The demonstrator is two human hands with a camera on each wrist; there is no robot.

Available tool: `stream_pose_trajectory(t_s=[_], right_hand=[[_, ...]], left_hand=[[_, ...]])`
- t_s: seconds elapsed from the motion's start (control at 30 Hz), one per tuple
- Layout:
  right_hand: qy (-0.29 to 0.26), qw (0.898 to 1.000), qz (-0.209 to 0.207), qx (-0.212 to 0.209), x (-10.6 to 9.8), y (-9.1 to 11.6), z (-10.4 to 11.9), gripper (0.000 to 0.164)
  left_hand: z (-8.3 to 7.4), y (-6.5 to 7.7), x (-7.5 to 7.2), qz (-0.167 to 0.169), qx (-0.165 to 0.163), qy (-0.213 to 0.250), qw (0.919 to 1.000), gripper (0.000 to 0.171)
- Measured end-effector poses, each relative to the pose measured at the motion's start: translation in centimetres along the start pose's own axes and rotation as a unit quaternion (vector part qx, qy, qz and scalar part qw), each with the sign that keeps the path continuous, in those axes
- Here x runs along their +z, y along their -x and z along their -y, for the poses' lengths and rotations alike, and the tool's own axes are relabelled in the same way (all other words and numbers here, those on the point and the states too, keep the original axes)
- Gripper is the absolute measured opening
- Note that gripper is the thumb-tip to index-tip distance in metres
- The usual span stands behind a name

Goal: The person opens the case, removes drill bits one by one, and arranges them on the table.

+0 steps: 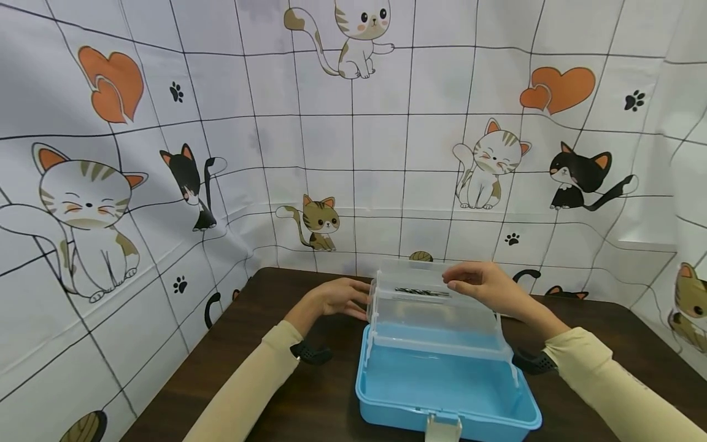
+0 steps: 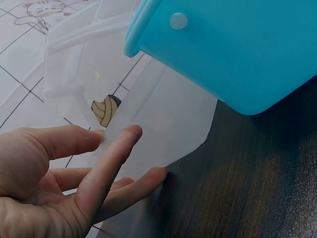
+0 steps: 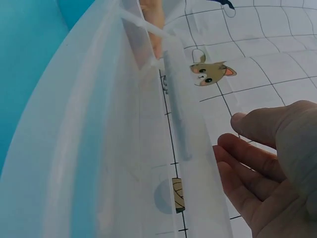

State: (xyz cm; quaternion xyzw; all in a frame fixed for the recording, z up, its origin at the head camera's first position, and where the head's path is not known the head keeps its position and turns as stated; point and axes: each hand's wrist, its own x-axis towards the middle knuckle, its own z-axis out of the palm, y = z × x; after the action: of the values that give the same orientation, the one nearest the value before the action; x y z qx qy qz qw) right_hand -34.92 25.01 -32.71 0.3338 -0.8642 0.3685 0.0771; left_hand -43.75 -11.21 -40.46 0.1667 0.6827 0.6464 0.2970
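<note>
A light blue storage box (image 1: 442,380) lies open on the table, its translucent lid (image 1: 442,341) tilted back behind it. Dark, twisted pieces like drill bits (image 1: 422,291) show in the lid's upper section. Beside the lid's left edge is my left hand (image 1: 339,298), its fingers loosely extended and spread. In the left wrist view, that hand's fingertips (image 2: 132,131) overlap the clear plastic. My right hand (image 1: 483,285) hovers at the lid's far right part, fingers lightly bent. The right wrist view has its thumb (image 3: 255,124) apart from the fingers, with nothing between them.
The dark wooden table (image 1: 326,380) extends on both sides of the box. Close behind it hangs a white gridded cloth (image 1: 381,184) printed with cats and hearts. A pale latch (image 1: 442,428) hangs at the box's front.
</note>
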Motion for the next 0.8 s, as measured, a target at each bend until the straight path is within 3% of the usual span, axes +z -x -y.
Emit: stream_pose_trajectory(t_s=[0.23,0.43,0.57,0.8], right_hand=[[0.022,0.999,0.008,-0.031,0.7,-0.1,-0.2,0.025],[0.069,0.997,0.015,-0.026,0.8,-0.6,0.2,0.023],[0.101,0.994,0.032,-0.042,1.1,-1.2,0.5,0.022],[0.109,0.99,0.078,-0.053,1.3,-2.2,1.1,0.021]], left_hand=[[0.1,0.0,0.1,0.002,0.0,-0.001,1.0,0.054],[-0.1,0.0,0.1,0.0,0.0,0.0,1.0,0.054],[0.0,0.0,0.1,0.0,-0.006,0.003,1.0,0.054],[-0.1,0.1,0.0,-0.001,-0.01,0.007,0.9999,0.054]])
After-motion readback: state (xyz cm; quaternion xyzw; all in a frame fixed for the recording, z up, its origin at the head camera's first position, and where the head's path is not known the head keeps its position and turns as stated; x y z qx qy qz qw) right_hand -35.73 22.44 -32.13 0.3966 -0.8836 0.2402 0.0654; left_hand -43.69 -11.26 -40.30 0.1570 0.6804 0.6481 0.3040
